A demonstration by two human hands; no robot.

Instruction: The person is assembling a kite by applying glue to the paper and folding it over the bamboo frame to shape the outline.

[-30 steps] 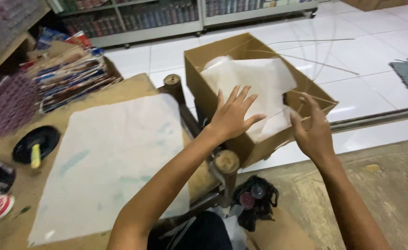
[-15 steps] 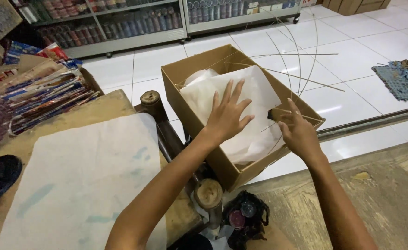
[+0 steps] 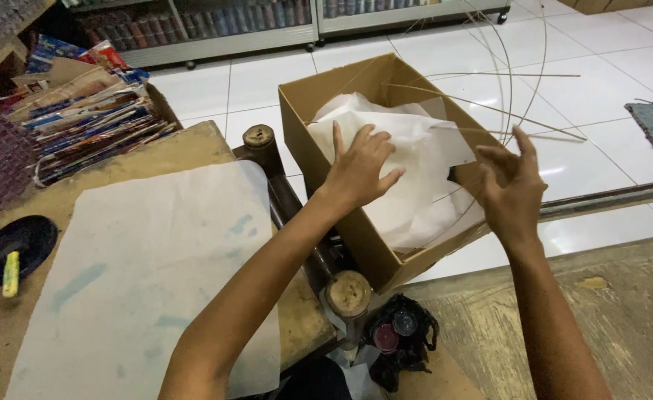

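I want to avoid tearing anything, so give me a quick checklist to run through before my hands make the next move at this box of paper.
1. Left hand flat on the white paper: ok, fingers spread, resting on top.
2. Right hand free: ok, open beside the box, holding nothing.
3. Thin sticks away from the right hand: not ok, they cross right above it.
4. Cardboard box steady: cannot tell, its base is hidden behind the table edge.
5. Paper fully inside the box: not ok, a sheet spills over the right wall.
6. Sheet on the table lying flat: ok.
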